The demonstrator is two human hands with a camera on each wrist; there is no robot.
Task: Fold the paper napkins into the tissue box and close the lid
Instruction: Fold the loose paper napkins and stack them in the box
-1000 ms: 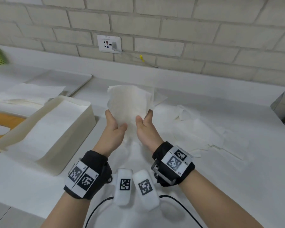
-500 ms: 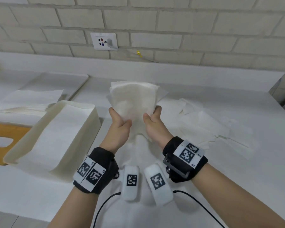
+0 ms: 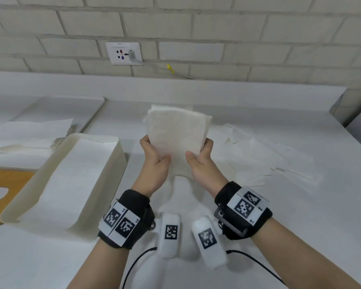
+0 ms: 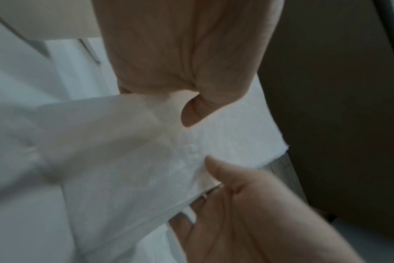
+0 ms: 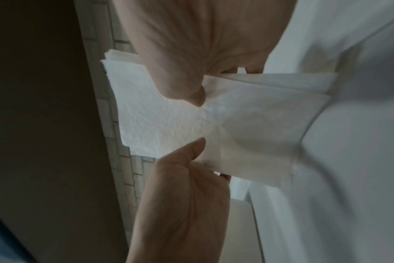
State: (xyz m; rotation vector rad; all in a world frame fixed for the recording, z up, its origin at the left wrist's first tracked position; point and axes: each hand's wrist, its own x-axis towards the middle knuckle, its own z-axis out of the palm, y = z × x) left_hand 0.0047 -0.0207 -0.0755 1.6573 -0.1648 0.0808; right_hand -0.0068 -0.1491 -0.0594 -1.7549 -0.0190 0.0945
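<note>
while hands hold a napkin stack (image 3: 176,132), folded napkins (image 3: 71,180) fill the tissue box (image 3: 117,163).

1. We count two hands: the left hand (image 3: 154,163) and the right hand (image 3: 202,165).
2. One folded wad of napkins (image 3: 176,134) is held between them.
3. One open tissue box (image 3: 117,163).
4. One wooden lid (image 3: 8,180), partly in view.
5. Two loose napkin heaps: left heap (image 3: 29,130), right heap (image 3: 265,155).
6. One wall socket (image 3: 123,53).
7. Two wrist bands (image 3: 126,220).
</note>
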